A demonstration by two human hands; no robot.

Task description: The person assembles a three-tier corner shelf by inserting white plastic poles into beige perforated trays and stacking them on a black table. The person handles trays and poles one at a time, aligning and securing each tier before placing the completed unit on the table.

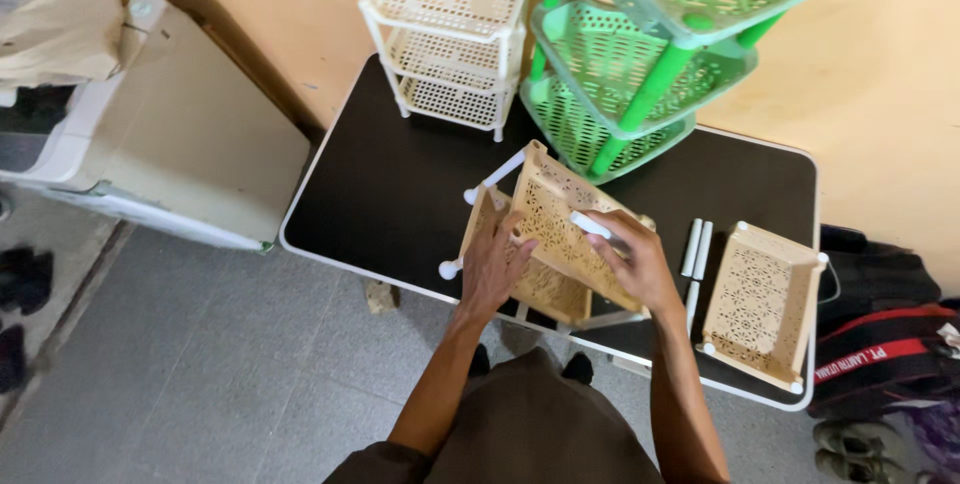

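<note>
The beige perforated plastic shelf assembly [545, 239] lies tilted on the black rectangular tabletop [400, 194], long axis running from near-left to far-right, white posts pointing left. The left hand [493, 266] presses flat and open on its lower tray. The right hand [630, 259] grasps a white plastic post [590, 225] at the upper tray. Grey tiled floor [200, 364] lies below; a peach wall [880, 74] stands behind.

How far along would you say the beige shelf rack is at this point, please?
Done: two beige trays already joined by white posts. In hand: the left hand steadies the trays while the right hand holds a white post at the upper one. Left: a third beige tray and loose white posts lie on the black table.
</note>
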